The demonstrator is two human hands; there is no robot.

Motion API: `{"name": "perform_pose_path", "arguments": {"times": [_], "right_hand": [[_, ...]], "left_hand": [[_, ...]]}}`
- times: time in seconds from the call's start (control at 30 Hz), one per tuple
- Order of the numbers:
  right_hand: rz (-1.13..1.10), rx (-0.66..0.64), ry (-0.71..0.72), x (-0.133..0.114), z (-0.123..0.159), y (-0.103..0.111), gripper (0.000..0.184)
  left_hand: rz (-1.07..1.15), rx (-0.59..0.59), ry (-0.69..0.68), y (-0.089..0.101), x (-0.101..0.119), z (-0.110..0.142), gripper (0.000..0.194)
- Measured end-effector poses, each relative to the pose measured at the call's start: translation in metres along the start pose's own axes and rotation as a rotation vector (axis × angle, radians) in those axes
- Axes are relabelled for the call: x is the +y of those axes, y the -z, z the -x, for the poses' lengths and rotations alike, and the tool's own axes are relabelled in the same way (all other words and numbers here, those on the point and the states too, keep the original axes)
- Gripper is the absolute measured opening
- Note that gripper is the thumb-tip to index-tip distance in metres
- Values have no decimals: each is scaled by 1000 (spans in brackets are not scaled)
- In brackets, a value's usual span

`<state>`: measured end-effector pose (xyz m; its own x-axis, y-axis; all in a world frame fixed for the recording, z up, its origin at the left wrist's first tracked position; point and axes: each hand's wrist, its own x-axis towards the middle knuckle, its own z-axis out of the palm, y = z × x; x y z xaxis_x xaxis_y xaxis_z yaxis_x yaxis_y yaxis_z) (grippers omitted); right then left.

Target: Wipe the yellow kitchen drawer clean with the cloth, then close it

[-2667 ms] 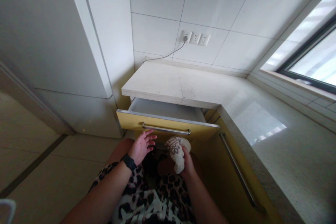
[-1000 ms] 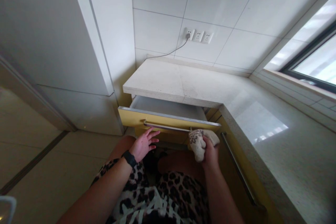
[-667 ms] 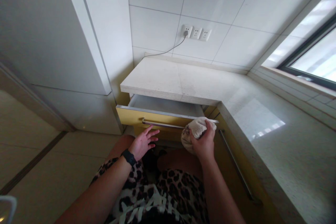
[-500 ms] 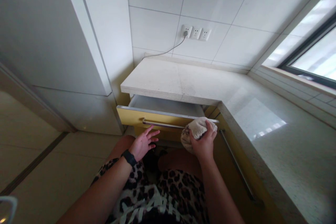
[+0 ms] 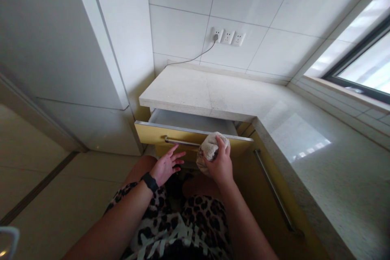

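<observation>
A yellow-fronted drawer [image 5: 149,131] is pulled partway out from under the countertop. My right hand [image 5: 222,163] grips a bunched, off-white cloth [image 5: 210,146] against the right half of the drawer front, over part of its metal handle [image 5: 183,142]. Fingers spread and holding nothing, my left hand [image 5: 167,165] hovers just below the handle's left part; a dark band circles that wrist. The cloth hides the handle's right end.
A pale stone countertop [image 5: 179,85] runs above the drawer and turns along the right side. Below it on the right is a cabinet door with a long metal handle [image 5: 276,191]. Wall sockets [image 5: 228,37] hold one plugged cord. A tall white cabinet [image 5: 76,48] stands left.
My right hand has slid left along the drawer front with the cloth, baring the front's right end. My left hand stays nearly still.
</observation>
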<state>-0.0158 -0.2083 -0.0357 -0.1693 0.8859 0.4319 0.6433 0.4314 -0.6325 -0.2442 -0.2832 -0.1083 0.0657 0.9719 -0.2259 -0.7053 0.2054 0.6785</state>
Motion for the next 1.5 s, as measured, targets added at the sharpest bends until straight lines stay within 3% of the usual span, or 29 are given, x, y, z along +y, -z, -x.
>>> {"name": "perform_pose_path", "arguments": {"times": [0.13, 0.27, 0.4, 0.67, 0.9, 1.13, 1.27, 1.4, 1.5], "right_hand": [[2, -77, 28, -11, 1, -10, 83], [20, -35, -26, -6, 5, -10, 74], [16, 92, -57, 16, 4, 1, 69], [-30, 386, 45, 67, -10, 33, 64], [12, 481, -14, 99, -8, 47, 67], [-26, 460, -59, 102, 0, 26, 69], [-191, 411, -111, 90, 5, 5, 69], [-556, 396, -371, 80, 10, -19, 77], [-701, 413, -554, 77, 14, -33, 79]], "left_hand": [[0, 12, -2, 1, -1, 0, 68], [-15, -4, -2, 0, -1, 1, 67], [-32, -20, -3, -1, 0, 2, 66], [-29, -18, -18, -2, 1, 2, 64], [-15, -12, -23, 1, 0, 0, 62], [2, 13, -32, 0, 3, 0, 60], [35, 30, -44, 2, 7, -1, 56], [105, 33, -76, 7, 14, -3, 45], [153, 34, -98, 10, 19, -4, 38]]}}
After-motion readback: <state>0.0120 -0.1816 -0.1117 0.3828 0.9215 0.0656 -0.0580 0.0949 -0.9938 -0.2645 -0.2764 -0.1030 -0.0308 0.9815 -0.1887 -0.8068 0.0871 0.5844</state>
